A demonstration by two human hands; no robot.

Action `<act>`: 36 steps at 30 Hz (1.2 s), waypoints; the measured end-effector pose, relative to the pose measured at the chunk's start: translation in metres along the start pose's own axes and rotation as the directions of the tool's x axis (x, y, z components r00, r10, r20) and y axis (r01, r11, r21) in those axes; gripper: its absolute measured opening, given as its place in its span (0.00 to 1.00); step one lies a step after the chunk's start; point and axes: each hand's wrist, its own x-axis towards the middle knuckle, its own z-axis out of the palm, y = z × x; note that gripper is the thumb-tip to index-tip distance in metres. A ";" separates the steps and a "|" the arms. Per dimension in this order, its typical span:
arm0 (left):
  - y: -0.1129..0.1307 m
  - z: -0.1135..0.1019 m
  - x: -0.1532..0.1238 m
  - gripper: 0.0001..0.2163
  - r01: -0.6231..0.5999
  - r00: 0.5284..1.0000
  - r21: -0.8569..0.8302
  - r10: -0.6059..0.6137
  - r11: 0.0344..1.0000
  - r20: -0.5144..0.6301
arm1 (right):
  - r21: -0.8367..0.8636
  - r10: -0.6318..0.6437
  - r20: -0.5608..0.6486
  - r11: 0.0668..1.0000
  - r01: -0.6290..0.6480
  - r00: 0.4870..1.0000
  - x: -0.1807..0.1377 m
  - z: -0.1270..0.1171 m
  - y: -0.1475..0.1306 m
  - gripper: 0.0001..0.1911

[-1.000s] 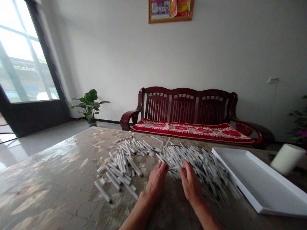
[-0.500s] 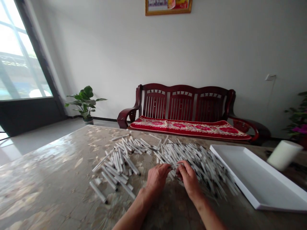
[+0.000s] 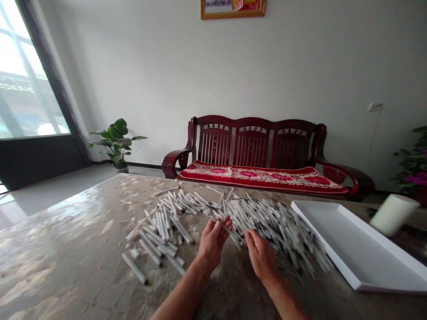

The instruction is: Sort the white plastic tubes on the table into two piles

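Observation:
My left hand [image 3: 212,242] is turned partly palm up, with its thumb pressing a slim pen [image 3: 227,230] against the fingers. The pen slants down to the right, its lower end close to the fingertips of my right hand [image 3: 261,254]. My right thumb and forefinger are pinched together; whatever is between them is too small to make out. Beyond both hands spreads a heap of whitish pens with dark ends [image 3: 267,218]. A looser group of similar pens [image 3: 163,224] lies on the left, with one stray pen [image 3: 135,269] nearest me.
A shallow white tray [image 3: 363,249] sits right of the heap, and a white cylinder [image 3: 394,215] leans behind it. Everything rests on a patterned tabletop [image 3: 76,249]. Past the far edge stands a dark red wooden bench [image 3: 251,146]; a potted plant [image 3: 118,142] is at left.
My hands have moved slightly apart. The left one has turned its palm upward, fingers opening out under the pen, while the right has drawn back a little and lower.

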 end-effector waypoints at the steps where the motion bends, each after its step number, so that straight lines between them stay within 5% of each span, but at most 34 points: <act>1: 0.000 0.000 0.000 0.06 0.007 1.000 -0.021 -0.007 1.000 -0.011 | -0.022 -0.003 0.016 1.000 0.004 1.000 -0.001 0.001 -0.002 0.24; 7: -0.004 -0.003 0.001 0.07 -0.008 1.000 -0.050 0.008 0.999 -0.010 | 0.041 -0.033 0.092 0.999 0.029 0.995 -0.001 0.005 -0.004 0.26; 16: -0.013 -0.009 0.004 0.18 -0.082 0.992 0.143 0.094 0.986 -0.084 | 0.074 -0.046 -0.069 0.996 0.051 0.997 0.007 0.008 0.009 0.20; 22: -0.007 -0.004 0.005 0.14 -0.045 0.987 0.110 0.061 0.993 -0.147 | 0.219 -0.068 -0.148 0.971 0.100 0.987 0.010 0.010 0.008 0.13; 29: -0.007 -0.003 0.002 0.10 -0.018 0.988 0.085 0.031 0.996 -0.150 | 0.308 0.035 -0.023 0.951 -0.027 0.999 0.012 0.015 0.016 0.22; 36: -0.006 -0.003 0.004 0.07 -0.025 0.985 0.057 0.034 0.998 -0.169 | 0.330 -0.018 -0.169 0.941 0.074 0.986 0.012 0.013 0.010 0.17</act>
